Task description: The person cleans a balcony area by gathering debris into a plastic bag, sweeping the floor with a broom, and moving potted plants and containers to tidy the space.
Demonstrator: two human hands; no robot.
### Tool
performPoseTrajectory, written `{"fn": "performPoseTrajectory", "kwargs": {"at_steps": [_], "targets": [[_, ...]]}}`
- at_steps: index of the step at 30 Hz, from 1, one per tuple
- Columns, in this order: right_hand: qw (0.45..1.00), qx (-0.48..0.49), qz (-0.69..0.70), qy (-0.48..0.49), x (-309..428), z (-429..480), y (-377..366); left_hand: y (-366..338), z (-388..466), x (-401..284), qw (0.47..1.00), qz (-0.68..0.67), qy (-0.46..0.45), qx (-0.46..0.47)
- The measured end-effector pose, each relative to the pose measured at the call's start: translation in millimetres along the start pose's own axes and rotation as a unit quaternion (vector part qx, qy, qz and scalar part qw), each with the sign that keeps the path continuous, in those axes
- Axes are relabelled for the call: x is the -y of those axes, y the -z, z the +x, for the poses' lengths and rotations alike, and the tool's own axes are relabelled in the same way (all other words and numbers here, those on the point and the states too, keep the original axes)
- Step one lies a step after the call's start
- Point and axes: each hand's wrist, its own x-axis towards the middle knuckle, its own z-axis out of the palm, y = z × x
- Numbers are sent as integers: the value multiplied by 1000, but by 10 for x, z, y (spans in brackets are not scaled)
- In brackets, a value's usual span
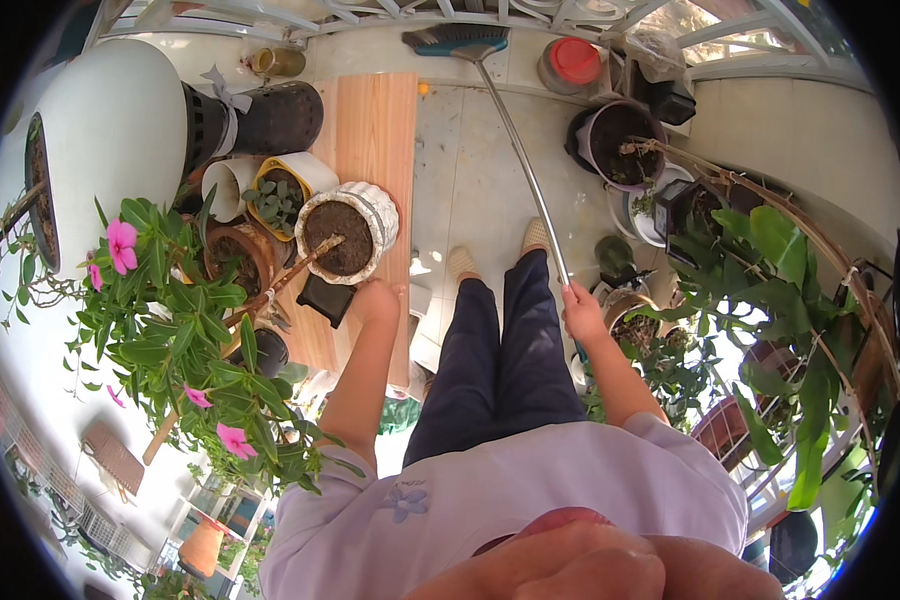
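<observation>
My right hand (583,313) is closed around the metal handle of a broom (523,154). Its wide teal head with dark bristles (457,41) reaches the far end of the tiled floor, by the white railing. On the left, my left hand (377,301) is at the wooden bench top, right against the near side of a white ribbed flowerpot (381,225). Its fingers are partly hidden, so any grip on the pot is unclear. Soil and a woody stem (321,249) fill that pot. A small black plastic pot (327,300) lies beside my left wrist.
The wooden bench (371,127) also carries a yellow-rimmed succulent pot (277,191). Pink-flowered foliage (172,322) spreads at left, near a large white planter (120,112). Along the right stand a lilac pot (626,146), a red-lidded jar (570,64) and long-leaved plants (780,300).
</observation>
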Motion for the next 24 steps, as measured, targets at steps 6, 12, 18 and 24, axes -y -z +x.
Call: {"fn": "performPoseTrajectory", "kwargs": {"at_steps": [6, 12, 18, 24], "targets": [[993, 0, 86, -86, -766, -1425, 150, -78, 63, 54, 999, -16, -17, 31], [1000, 12, 28, 0, -114, -667, -8, 0, 44, 0, 1000, 14, 0, 27], [987, -72, -116, 79, -441, 110, -210, 61, 26, -4, 999, 35, -11, 16], [993, 20, 55, -99, -1395, -1357, 134, 64, -32, -21, 998, 69, -5, 1]]}}
